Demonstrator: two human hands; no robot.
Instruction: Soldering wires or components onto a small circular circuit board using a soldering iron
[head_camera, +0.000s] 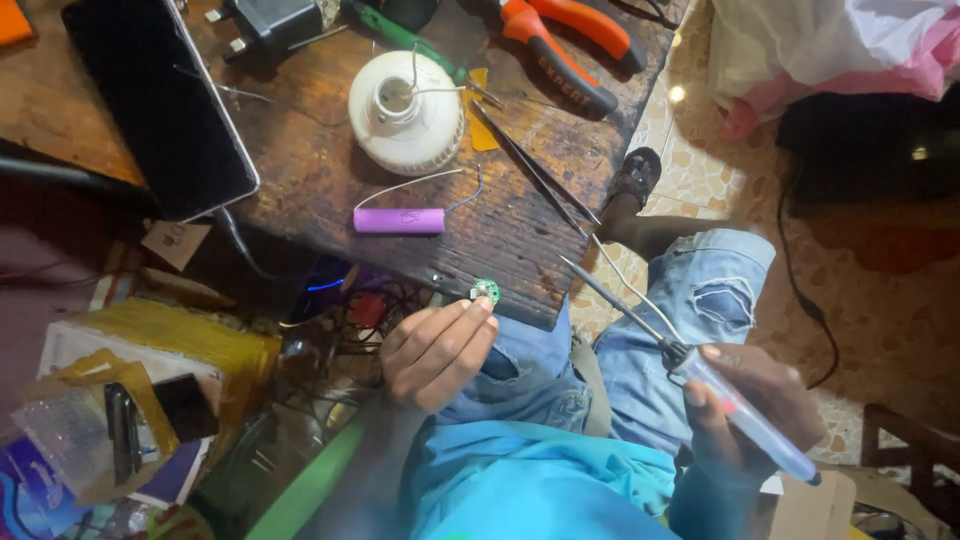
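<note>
My left hand (436, 350) sits at the near edge of the dark wooden table (330, 170), its fingertips pinching a small round green circuit board (485, 291). My right hand (745, 405) grips a soldering iron (700, 375) with a translucent blue handle; its metal tip points up-left toward the table edge, a short way right of the board. On the table lie a purple cylindrical battery cell (398, 220) with thin wires and a white bulb housing (406, 111). Black tweezers (535, 170) lie diagonally beside them.
A black phone (160, 100) lies at the table's left. A black plug adapter (265, 22), a green-handled tool (400, 35) and orange-handled pliers (565, 40) sit at the back. Cluttered boxes and cables (130, 400) fill the lower left. My jeans-clad knee (700, 290) is over tiled floor.
</note>
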